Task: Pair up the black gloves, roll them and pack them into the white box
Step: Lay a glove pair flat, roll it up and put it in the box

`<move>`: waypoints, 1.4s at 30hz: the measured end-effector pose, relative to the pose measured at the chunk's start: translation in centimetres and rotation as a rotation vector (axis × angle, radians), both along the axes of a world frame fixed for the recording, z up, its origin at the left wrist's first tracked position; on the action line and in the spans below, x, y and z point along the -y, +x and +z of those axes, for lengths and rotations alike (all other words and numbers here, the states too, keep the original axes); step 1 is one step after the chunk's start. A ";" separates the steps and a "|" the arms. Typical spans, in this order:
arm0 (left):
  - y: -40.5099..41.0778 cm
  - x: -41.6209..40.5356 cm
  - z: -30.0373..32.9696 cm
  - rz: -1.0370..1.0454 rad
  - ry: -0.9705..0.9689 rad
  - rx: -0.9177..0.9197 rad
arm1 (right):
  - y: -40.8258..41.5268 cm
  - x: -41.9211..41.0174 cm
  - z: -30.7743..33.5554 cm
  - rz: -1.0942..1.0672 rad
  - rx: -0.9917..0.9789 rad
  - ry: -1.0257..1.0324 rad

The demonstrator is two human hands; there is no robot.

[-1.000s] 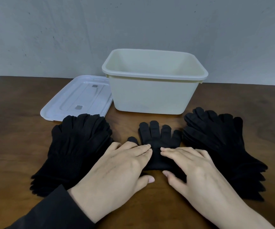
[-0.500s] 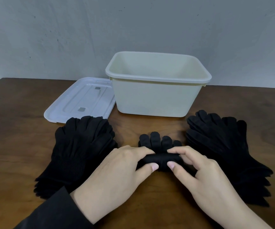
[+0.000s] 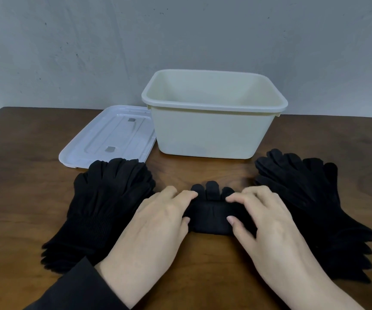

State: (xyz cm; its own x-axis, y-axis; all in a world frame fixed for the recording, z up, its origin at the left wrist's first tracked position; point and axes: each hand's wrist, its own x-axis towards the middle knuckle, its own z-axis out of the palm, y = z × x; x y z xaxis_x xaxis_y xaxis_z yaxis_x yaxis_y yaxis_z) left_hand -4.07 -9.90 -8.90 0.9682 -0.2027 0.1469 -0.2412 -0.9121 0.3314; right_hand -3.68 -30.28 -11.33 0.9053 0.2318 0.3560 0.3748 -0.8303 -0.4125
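A black glove pair [image 3: 209, 217] lies in the middle of the wooden table, its cuff end rolled into a thick bundle and only the fingertips sticking out beyond it. My left hand [image 3: 156, 229] grips the roll's left end, thumb under and fingers curled over. My right hand [image 3: 263, 224] grips the right end the same way. One stack of black gloves [image 3: 104, 206] lies to the left, another stack [image 3: 310, 204] to the right. The white box [image 3: 211, 133] stands open behind them; its floor is hidden.
The box's clear lid [image 3: 111, 137] lies flat on the table [image 3: 23, 175] left of the box. A grey wall runs close behind the box. Bare wood shows between the roll and the box and along the front edge.
Both hands went from lying flat on the spread glove pair to curling round it. The roll has grown from the cuff toward the fingertips, so less of the glove fingers shows.
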 end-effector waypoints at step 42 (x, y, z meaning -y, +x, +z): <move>1.5 1.6 -3.3 -0.277 0.028 0.067 | 0.3 -0.8 -1.0 0.177 0.131 -0.203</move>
